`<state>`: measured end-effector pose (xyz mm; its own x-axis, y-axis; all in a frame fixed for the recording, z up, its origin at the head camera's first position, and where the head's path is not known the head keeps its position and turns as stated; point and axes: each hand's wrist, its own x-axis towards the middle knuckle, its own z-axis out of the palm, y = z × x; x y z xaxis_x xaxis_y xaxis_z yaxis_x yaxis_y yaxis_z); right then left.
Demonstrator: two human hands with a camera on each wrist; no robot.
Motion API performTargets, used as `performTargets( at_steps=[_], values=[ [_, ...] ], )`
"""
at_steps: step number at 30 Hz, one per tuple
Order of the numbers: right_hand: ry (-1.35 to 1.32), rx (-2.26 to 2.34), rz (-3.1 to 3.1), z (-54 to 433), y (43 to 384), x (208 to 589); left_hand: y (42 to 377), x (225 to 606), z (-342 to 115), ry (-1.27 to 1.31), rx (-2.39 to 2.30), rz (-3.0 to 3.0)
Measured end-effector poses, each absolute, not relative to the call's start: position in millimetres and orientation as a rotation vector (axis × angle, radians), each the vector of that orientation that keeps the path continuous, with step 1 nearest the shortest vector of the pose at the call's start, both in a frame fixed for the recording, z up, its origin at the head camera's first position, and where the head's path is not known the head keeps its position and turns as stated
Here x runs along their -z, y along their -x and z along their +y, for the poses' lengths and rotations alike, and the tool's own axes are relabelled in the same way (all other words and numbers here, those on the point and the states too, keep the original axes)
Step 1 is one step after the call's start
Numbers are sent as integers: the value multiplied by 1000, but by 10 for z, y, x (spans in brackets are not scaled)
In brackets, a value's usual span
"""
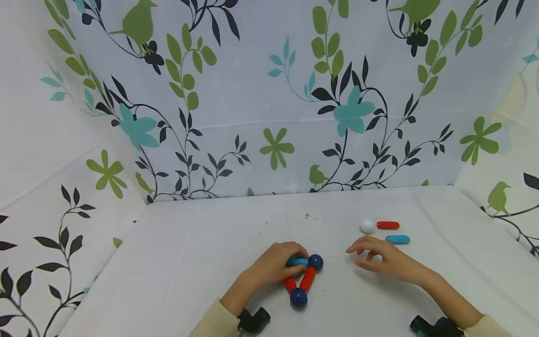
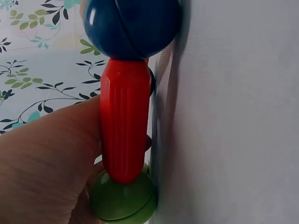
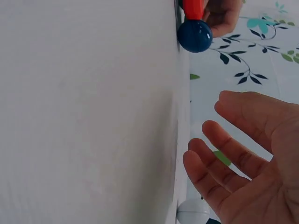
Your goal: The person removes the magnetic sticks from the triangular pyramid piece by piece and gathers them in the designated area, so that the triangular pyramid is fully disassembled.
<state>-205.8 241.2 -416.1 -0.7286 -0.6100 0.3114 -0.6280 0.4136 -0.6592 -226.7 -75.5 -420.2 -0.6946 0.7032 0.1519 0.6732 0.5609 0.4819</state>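
My left hand (image 1: 275, 262) grips the light blue stick (image 1: 300, 261) of a triangle built from sticks and balls on the white table. Dark blue balls mark two corners, one at the right (image 1: 316, 262) and one at the front (image 1: 299, 297). Two red sticks, a right one (image 1: 308, 279) and a left one (image 1: 289, 283), meet at the front ball. A green ball (image 2: 124, 198) forms the third corner in the left wrist view; in the head view the hand hides it. Right of the triangle, my right hand (image 1: 385, 260) holds nothing, its fingers spread and loosely bent.
Beyond the right hand lie a white ball (image 1: 367, 226), a loose red stick (image 1: 388, 225) and a loose blue stick (image 1: 397, 239). A patterned cloth (image 1: 252, 93) hangs behind the white table (image 1: 202, 234). Dark devices sit at both wrists.
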Motion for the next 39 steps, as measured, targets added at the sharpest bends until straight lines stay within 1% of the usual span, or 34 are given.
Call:
performTargets(
  at_steps=[8,24,33,39],
  values=[
    [-1289,-1297,-2661,2175,2104,4213,2253,4211,-734,-1151,-824,2712],
    [-1369,-1404,-2594,1778,2196,4321,2255,4222,-737,-1229,-850,2733],
    [-1302,-1449,-2597,1684,2202,4319,2240,4207,-742,-1266,-809,2757],
    [-1299,-1463,-2604,1700,2198,4317,2231,4214,-726,-1199,-677,2835]
  ],
)
